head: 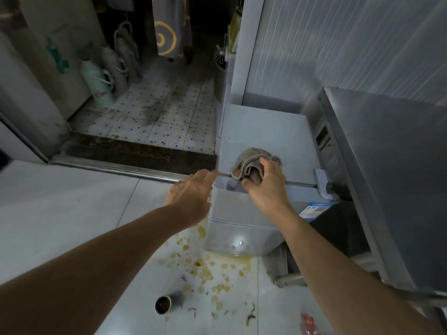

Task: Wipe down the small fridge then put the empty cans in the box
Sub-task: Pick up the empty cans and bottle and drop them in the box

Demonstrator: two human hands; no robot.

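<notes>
Fridge (263, 131): small, grey, rigid; stands at one o'clock beside the steel counter (396, 165).
Cloth (251, 163): soft, bunched on the fridge's front edge; squeeze the wad whole.
Right hand (268, 184): fingers curled round the cloth.
Left hand (191, 194): fingers loose, touching the fridge's corner.
Can (167, 303): light, thin-walled, at six o'clock on the floor; take it by the sides.

Rough cloth rag (251, 163), glossy fridge (263, 131).

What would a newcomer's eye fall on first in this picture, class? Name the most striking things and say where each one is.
First, the right hand gripping a crumpled grey cloth at the front edge of the small fridge, mid-frame. The left hand rests at the fridge's front left corner. Below, yellowish stains spatter the pale floor, with an open can lying beside them.
</notes>
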